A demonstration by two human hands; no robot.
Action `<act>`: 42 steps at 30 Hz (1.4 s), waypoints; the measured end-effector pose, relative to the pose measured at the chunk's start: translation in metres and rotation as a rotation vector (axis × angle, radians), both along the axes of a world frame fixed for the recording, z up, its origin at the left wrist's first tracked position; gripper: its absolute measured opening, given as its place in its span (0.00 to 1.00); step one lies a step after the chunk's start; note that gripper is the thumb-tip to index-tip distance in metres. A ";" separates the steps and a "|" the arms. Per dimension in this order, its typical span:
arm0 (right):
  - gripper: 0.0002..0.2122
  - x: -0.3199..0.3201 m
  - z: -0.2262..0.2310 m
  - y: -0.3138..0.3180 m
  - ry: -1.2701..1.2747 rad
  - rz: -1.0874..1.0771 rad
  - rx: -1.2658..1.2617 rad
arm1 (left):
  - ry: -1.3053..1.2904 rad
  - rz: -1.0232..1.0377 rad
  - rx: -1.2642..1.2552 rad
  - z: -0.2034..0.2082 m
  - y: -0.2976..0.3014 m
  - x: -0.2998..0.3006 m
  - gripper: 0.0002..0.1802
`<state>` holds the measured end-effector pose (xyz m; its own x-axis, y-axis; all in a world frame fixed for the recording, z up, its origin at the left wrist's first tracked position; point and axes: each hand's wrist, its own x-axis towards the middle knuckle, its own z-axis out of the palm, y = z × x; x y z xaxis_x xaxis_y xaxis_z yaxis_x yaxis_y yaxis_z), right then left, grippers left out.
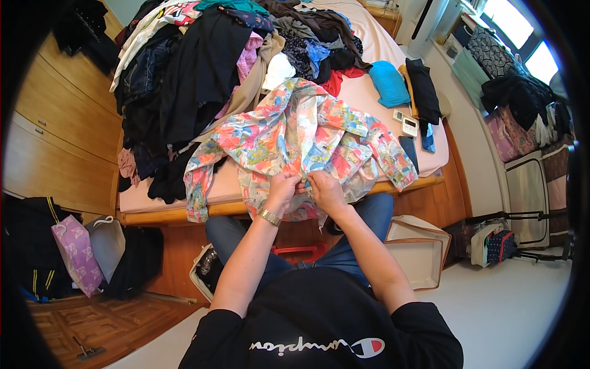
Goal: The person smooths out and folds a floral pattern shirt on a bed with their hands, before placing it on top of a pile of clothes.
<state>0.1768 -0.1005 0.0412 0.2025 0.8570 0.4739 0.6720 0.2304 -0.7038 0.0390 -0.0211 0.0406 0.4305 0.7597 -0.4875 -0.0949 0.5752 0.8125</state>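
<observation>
A light jacket with a bright multicoloured print lies spread on the near edge of the bed, its sleeves out to both sides and its lower part hanging over the edge. My left hand, with a watch on the wrist, pinches one front edge of it near the middle. Close beside it, my right hand grips the other front edge, fingers closed. The two hands almost touch. Whatever small part of the fastening sits between the fingertips is hidden.
A big heap of clothes covers the bed's far left. On the right lie a folded blue cloth, a black folded item, a white handheld device and a phone. Fabric boxes and bags stand on the floor.
</observation>
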 end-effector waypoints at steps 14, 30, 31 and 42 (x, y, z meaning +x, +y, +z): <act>0.04 -0.006 -0.005 0.005 0.189 -0.096 -0.089 | -0.005 0.067 -0.052 -0.004 -0.003 0.002 0.04; 0.08 0.008 -0.030 0.012 0.915 0.024 -0.629 | 0.044 -0.009 0.247 -0.019 -0.010 0.006 0.08; 0.08 0.009 -0.040 0.011 0.855 -0.022 -0.529 | 0.052 -0.034 0.298 -0.022 -0.012 0.010 0.09; 0.06 -0.017 -0.023 0.007 0.237 -0.185 -0.356 | 0.135 -0.112 0.538 -0.026 -0.012 -0.006 0.08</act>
<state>0.1597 -0.0936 0.0182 0.4347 0.8971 0.0794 0.4905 -0.1620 -0.8563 0.0331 -0.0328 0.0146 0.4832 0.8697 -0.1008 0.0679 0.0775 0.9947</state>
